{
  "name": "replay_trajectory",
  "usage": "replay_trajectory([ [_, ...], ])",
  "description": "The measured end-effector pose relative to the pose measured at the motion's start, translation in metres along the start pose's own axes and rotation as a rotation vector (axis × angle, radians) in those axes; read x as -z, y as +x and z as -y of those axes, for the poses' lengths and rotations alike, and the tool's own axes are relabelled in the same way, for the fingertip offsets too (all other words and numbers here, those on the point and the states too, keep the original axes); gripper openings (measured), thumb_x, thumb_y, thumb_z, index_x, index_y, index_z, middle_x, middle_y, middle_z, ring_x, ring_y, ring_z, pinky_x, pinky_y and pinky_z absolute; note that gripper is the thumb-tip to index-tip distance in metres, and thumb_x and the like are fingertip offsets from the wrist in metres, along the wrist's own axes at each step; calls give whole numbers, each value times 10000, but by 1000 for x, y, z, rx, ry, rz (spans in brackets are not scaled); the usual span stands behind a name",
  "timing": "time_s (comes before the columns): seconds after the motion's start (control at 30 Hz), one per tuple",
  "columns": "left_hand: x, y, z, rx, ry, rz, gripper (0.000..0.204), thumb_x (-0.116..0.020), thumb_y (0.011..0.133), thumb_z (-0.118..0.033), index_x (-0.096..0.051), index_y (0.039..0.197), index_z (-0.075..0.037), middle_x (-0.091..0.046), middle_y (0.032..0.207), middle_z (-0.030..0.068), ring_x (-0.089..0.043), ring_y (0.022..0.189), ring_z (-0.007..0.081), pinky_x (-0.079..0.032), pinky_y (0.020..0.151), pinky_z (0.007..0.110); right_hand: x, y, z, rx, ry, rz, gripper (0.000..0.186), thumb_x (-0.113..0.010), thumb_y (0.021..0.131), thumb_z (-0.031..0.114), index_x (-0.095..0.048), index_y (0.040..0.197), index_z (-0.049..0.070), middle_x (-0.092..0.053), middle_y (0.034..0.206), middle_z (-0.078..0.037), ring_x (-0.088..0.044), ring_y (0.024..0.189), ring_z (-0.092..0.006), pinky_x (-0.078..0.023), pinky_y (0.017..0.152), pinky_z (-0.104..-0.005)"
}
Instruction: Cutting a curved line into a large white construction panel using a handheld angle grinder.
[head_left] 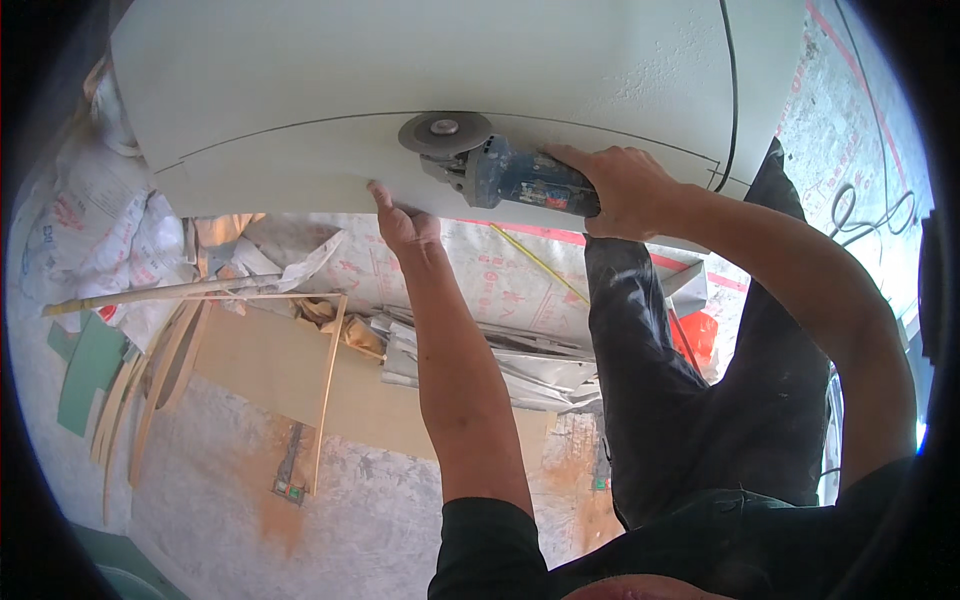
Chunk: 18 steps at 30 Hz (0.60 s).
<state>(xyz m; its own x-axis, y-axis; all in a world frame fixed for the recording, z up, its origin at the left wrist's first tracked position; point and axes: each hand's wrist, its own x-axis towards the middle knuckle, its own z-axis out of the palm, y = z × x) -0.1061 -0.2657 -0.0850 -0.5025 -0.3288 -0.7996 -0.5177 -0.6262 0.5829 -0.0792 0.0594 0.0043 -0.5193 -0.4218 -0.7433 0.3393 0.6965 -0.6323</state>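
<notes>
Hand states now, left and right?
Left hand: at the board's edge, fingers hidden; grip can't be told.
Right hand: closed, holding the grinder.

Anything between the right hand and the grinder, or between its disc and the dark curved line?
Nothing visible: the right hand grips the grinder directly, and the disc overlaps the dark curved line in this view. Whether they touch, I cannot tell.
</notes>
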Motion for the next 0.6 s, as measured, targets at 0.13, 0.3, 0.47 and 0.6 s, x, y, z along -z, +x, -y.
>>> replay_trajectory([
  [0.13,5,3,-2,7,-43,19,503,-629,969,-374,-523,1351,-66,-579,1336,74,-527,1225,280,-421,1055,465,-3,2,1,9,-3,-19,945,-771,645,144,-356,1495,143,-693,970,-200,-672,946,-381,-515,854,-479],
  [0.3,9,5,-3,11,-55,55,494,-627,972,-364,-525,1350,-63,-579,1337,73,-526,1228,280,-420,1058,466,-1,1,2,9,17,-6,934,-779,644,146,-374,1486,137,-691,989,-202,-673,943,-381,-516,855,-480],
  [0.47,9,3,-5,11,-82,111,487,-616,979,-363,-525,1350,-61,-578,1340,75,-527,1227,275,-420,1063,454,2,-1,7,0,7,19,918,-777,646,145,-389,1478,135,-687,1014,-210,-674,949,-378,-516,863,-474],
  [0.6,-1,0,-3,5,-63,36,482,-604,986,-362,-523,1351,-58,-577,1339,80,-526,1229,274,-416,1069,450,1,-1,1,-10,5,12,914,-773,651,141,-387,1479,136,-689,1011,-208,-675,949,-377,-516,867,-467],
])
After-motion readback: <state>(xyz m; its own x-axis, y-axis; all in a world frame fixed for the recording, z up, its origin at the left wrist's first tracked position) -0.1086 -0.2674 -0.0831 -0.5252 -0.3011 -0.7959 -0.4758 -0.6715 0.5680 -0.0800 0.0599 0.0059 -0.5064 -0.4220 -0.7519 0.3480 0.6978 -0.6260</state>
